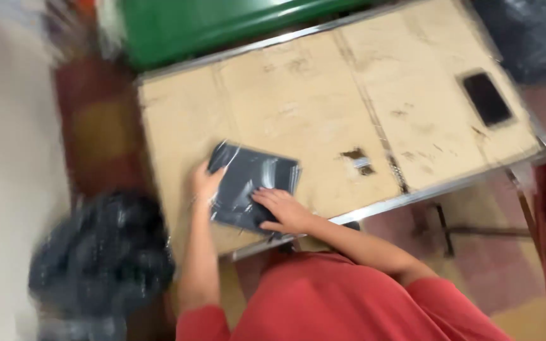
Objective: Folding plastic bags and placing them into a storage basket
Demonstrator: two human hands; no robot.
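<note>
Both hands rest on a flat dark plastic-wrapped packet (251, 186) lying near the lower left edge of the bench (323, 107). The left hand (205, 183) cups the packet's left edge, fingers loosely curled against it. The right hand (284, 210) lies open and flat on the packet's lower right corner, fingers spread, forearm angling in from the lower right of the frame. The bench top is worn cardboard in a metal frame. A dark phone (487, 98) lies at its upper right. A green bin (222, 25) stands beyond; a black bag (99, 252) sits lower left.
</note>
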